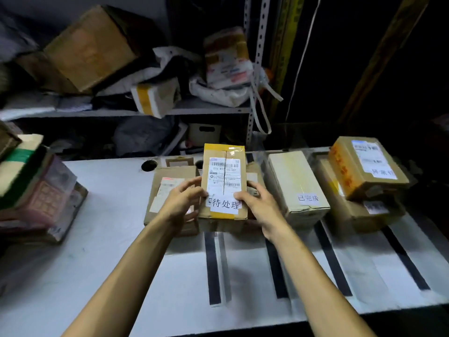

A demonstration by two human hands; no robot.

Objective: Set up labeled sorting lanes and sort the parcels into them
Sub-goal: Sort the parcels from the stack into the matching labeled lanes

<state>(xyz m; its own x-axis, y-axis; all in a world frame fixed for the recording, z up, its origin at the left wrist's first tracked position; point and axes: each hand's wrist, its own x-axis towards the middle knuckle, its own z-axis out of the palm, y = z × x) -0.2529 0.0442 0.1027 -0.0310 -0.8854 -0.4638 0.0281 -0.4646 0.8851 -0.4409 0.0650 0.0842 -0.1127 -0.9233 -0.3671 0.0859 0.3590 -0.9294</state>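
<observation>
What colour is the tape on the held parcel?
Yellow tape at both ends of the brown parcel in the left hand and right hand; head view.

Grey metal shelf (194,107) at back; white bag (220,93) on it.

A white slip (225,204) on the near end of the middle parcel (223,164) reads 待处理 in black print. Above it, a waybill (224,175) carries barcodes and a number that looks like 516-817-00-051, its middle digits cut by a slit. The smaller lines are too fine to read. A second slip (308,198) on the front of the cream box (295,176) reads 已完成. The top box (379,183) of the right stack has a label (373,160) with 3 large characters at its near end, seemingly upside down, perhaps 异常件. Red characters (341,167) along that box's side are blurred. The print on the left box (170,176) and the shelf parcel (227,62) is unreadable.
</observation>
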